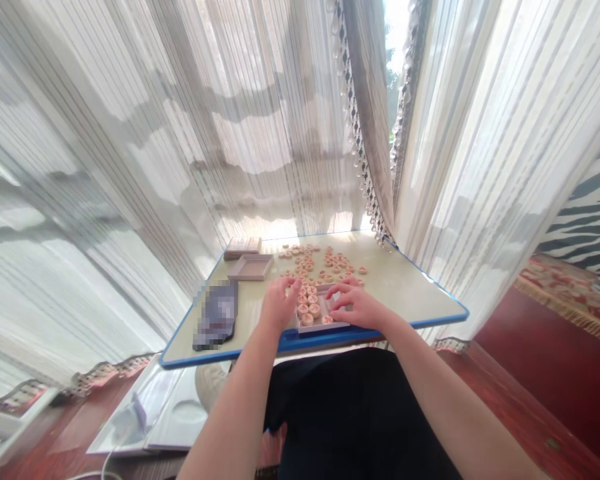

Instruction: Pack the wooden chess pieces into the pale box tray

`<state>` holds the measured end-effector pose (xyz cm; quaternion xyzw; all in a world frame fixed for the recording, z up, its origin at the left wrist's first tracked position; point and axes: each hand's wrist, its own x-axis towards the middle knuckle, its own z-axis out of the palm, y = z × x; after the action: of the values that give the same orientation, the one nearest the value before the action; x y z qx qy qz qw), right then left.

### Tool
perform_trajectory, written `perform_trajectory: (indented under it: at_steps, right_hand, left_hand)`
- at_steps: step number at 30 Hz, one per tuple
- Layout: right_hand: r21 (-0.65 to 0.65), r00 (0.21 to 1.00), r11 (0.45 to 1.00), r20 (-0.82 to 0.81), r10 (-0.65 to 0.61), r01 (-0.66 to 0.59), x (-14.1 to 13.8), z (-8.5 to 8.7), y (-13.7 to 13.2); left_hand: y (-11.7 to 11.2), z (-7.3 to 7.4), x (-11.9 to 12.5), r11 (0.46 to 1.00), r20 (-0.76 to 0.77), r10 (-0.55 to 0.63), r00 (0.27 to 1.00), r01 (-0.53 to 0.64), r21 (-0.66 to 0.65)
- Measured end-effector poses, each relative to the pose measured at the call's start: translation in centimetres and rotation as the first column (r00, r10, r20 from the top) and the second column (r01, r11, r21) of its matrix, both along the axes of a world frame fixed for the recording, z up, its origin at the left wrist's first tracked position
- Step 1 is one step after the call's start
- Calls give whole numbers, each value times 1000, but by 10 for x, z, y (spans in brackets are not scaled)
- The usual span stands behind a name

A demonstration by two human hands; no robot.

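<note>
1. The small tray (pixel 325 327) sits at the near edge of the bench (pixel 405 287), straight ahead of the person and midway between the two hands.
2. The left hand (pixel 279 303) lies just to the left of the tray, touching its left wall. Its fingers are curled and point forward and to the right, toward the tray's far left corner. Whether they pinch a disc there is too small to tell.
3. The right hand (pixel 353 303) lies palm down over the tray's right side. Its fingers are loosely stretched and point left across the far rim. I cannot tell if anything is under the fingertips.
4. The round discs in the tray (pixel 307 310) fill its left and middle part, so they lie right of the left hand and left of the right hand. Both hands are about equally near.
5. The tray stands square with the bench's front edge; which side is longer is unclear.
6. The loose discs (pixel 325 261) are scattered on the bench beyond the tray, ahead of both hands, a little nearer the right fingertips.
7. Farther left stand a shallow lid (pixel 251 267) and a flat box (pixel 243 246), well apart from the hands.
</note>
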<state>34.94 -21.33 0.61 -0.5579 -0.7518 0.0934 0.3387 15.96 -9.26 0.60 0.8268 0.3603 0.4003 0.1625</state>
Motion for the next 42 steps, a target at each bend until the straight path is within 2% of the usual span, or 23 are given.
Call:
perform_trajectory:
  at_steps: [10, 15, 20, 24, 37, 42]
  right_hand:
    - [18, 999, 1000, -39, -13, 13, -1, 3, -4]
    - [-8, 999, 1000, -48, 17, -17, 0, 5, -7]
    - [7, 998, 999, -19, -52, 52, -1, 4, -6]
    - [-58, 999, 998, 3, -34, 34, -2, 5, -6]
    - [-76, 1000, 997, -31, 5, -7, 1, 4, -6]
    - [-30, 999, 999, -39, -24, 23, 0, 5, -8]
  left_hand:
    - [-3, 0, -1, 1000, 4, 0, 1000, 0, 10]
    - [-5, 1, -1, 1000, 12, -19, 1000, 20, -25]
    - [-5, 1, 0, 998, 8, -43, 999, 43, -52]
    - [-4, 1, 2, 998, 10, -42, 999, 43, -55]
    - [-5, 1, 2, 996, -12, -47, 999, 46, -75]
    - [-6, 2, 2, 994, -8, -51, 999, 50, -94]
